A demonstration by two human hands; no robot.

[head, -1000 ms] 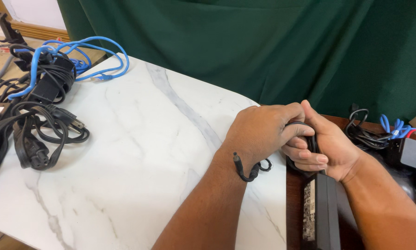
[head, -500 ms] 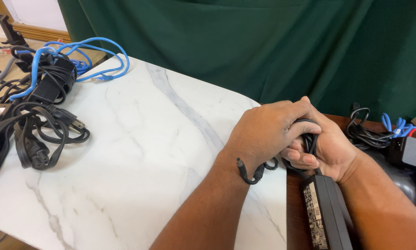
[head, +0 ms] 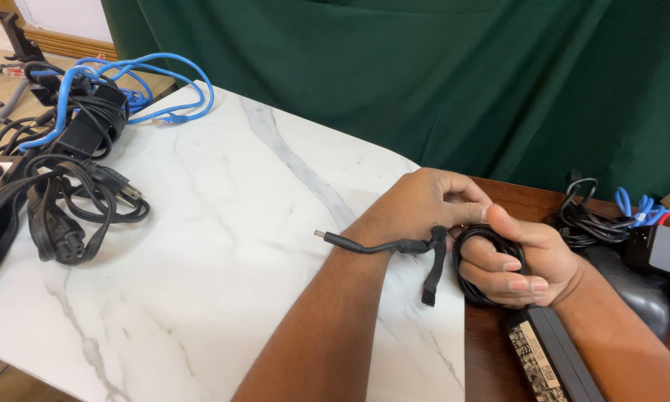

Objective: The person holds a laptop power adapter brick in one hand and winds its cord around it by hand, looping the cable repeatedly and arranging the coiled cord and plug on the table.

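While gripping a coiled black cord [head: 475, 262] at lower right, the right hand [head: 528, 260] is clenching; the left hand [head: 424, 205] is pinching its strap [head: 433, 262] beside the adapter [head: 554, 361].

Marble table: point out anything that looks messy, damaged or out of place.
Nothing looks damaged. The marble table carries a loose tangle of black power cords and a blue cable heaped at its far left corner. The coiled black cable in the right hand is tidy, its plug trailing free.
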